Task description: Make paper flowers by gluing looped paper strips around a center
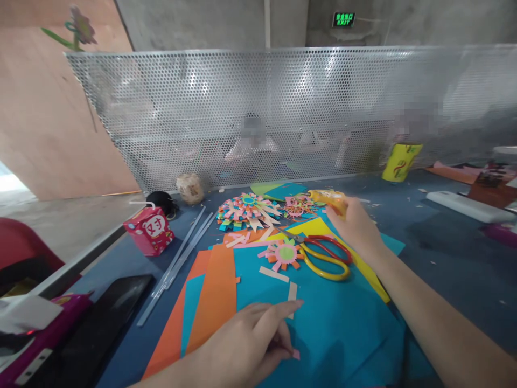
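Note:
In the lower middle, my left hand [250,337] is closed in a pinch, with a small pink paper piece [296,354] at the thumb tip. Farther off on the right, my right hand [357,229] grips a yellow glue gun [332,199], its nozzle pointing left. Between the hands lies a blue paper sheet [343,318]. On it rest a pink, orange and green paper flower [286,252], beige strips [273,274] and open scissors [327,256] with red and yellow handles. Behind them sit a fringed multicoloured flower pile [246,210] and pink paper scraps [299,207].
Clear glue sticks [181,258], a pink drink carton [149,230] and a black phone [117,318] lie on the left. Orange paper [216,296] overlaps the blue. A perforated metal screen [258,97] crosses the back, people behind it. A yellow container [399,163] stands right.

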The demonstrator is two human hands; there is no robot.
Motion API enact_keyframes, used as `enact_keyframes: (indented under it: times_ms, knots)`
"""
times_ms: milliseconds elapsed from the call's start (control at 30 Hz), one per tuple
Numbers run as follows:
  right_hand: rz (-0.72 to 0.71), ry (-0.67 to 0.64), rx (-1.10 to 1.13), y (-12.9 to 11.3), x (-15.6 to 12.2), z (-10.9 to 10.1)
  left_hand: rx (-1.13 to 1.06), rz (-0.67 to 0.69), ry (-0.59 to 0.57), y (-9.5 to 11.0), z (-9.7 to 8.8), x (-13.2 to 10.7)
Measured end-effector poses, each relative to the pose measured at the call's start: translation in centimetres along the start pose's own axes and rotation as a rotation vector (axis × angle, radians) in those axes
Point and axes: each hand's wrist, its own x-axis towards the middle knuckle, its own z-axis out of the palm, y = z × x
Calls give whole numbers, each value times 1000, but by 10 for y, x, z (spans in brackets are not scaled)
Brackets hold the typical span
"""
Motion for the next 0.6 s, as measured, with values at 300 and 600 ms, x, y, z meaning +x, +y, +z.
enact_keyframes:
  times_ms: [300, 600]
  knots:
    - [-42, -4, 13, 0, -2, 2, -147, -151, -31, -7, -8, -5]
    - [-47, -4, 24, -1, -3, 3, -167, -251, -61, -4, -6, 6]
